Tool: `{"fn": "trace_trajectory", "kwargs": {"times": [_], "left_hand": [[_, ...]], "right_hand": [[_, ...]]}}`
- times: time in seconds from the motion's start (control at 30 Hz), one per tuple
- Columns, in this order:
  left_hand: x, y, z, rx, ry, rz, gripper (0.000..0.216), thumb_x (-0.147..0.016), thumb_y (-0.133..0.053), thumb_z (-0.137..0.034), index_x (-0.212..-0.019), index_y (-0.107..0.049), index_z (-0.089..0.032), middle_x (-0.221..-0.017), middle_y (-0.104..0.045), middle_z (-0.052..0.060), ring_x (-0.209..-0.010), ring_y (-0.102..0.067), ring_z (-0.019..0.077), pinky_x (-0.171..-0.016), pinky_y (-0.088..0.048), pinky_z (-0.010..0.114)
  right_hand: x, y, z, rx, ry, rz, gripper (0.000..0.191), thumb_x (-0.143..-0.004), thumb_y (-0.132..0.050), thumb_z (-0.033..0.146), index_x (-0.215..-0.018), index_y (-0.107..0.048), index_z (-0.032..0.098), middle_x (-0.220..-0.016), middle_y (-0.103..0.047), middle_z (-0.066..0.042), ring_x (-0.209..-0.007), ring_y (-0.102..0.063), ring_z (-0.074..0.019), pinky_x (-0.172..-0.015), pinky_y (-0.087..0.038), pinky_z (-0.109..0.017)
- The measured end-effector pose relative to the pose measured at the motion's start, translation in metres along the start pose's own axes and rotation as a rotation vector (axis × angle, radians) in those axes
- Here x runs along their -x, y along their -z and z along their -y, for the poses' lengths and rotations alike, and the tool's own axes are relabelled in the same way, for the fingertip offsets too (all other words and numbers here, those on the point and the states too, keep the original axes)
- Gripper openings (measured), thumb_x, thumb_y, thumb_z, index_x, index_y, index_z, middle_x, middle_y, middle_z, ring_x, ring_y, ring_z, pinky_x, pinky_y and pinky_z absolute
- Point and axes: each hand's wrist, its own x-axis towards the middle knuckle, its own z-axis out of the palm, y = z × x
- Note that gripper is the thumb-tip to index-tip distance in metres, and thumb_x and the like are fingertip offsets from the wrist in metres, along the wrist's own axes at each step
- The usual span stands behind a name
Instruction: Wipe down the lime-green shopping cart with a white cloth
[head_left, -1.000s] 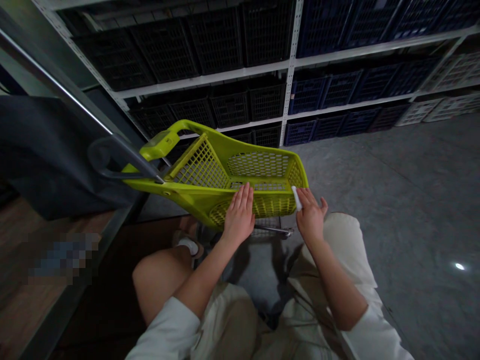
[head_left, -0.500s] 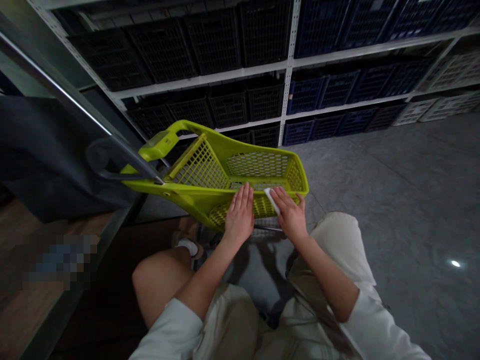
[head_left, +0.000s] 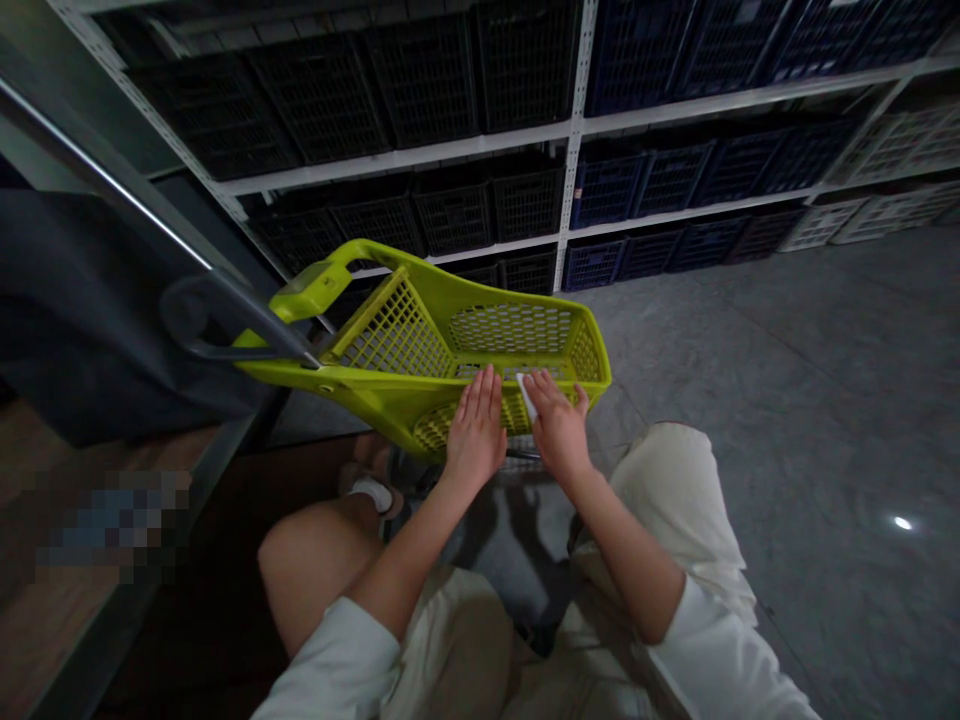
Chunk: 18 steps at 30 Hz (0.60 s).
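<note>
A yellow-green plastic shopping cart with perforated sides stands in front of my knees, its handle end to the left. My left hand lies flat on the near rim, fingers stretched out together and pointing away from me. Just right of it, my right hand presses a folded white cloth against the same rim. Only the cloth's left edge shows; the fingers cover the rest, so I cannot tell whether it is fabric or paper.
White metal shelving with rows of black crates and blue crates runs behind the cart. At left are a grey pole with a looped handle, dark draped material and a wooden surface. Grey floor extends right.
My right hand has slid left along the rim with the white cloth, closer to my left hand. The left hand stays in nearly the same place on the rim.
</note>
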Motion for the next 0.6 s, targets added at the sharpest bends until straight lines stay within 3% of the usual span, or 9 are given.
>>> {"fn": "trace_trajectory", "kwargs": {"times": [0.1, 0.2, 0.4, 0.6], "left_hand": [[-0.001, -0.001, 0.0, -0.006, 0.02, 0.006, 0.085, -0.083, -0.053, -0.019, -0.157, -0.013, -0.004, -0.167, -0.018, 0.019, -0.156, -0.012, 0.0289, -0.126, -0.022, 0.048], [-0.001, 0.0, -0.001, -0.01, 0.0, 0.006, 0.084, -0.084, -0.052, -0.02, -0.157, -0.013, -0.003, -0.167, -0.019, 0.02, -0.156, -0.013, 0.0297, -0.126, -0.021, 0.047], [-0.001, 0.004, -0.001, -0.043, 0.004, 0.031, 0.082, -0.086, -0.053, -0.018, -0.156, -0.016, 0.0, -0.167, -0.018, 0.02, -0.155, -0.016, 0.0305, -0.127, -0.021, 0.045], [0.0, 0.002, 0.0, -0.048, -0.008, 0.025, 0.082, -0.086, -0.054, -0.019, -0.157, -0.016, 0.0, -0.167, -0.018, 0.02, -0.155, -0.017, 0.0314, -0.127, -0.02, 0.046]], "right_hand": [[-0.011, -0.003, 0.019, -0.059, 0.089, 0.036, 0.061, -0.085, -0.037, 0.003, -0.142, -0.052, 0.021, -0.148, -0.056, -0.009, -0.141, -0.046, -0.0215, -0.114, -0.022, -0.05], [-0.016, -0.002, 0.012, -0.051, 0.141, 0.054, 0.061, -0.085, -0.04, 0.004, -0.142, -0.053, 0.024, -0.144, -0.06, -0.01, -0.131, -0.054, -0.0221, -0.106, -0.03, -0.045], [0.003, 0.002, -0.043, 0.039, 0.187, -0.043, 0.07, -0.082, -0.04, 0.002, -0.147, -0.046, 0.027, -0.149, -0.055, -0.007, -0.143, -0.043, -0.0226, -0.112, -0.019, -0.049], [0.029, 0.009, -0.107, 0.057, -0.086, -0.191, 0.07, -0.08, -0.039, 0.005, -0.145, -0.049, 0.028, -0.149, -0.055, -0.005, -0.147, -0.037, -0.0235, -0.115, -0.015, -0.053]]}}
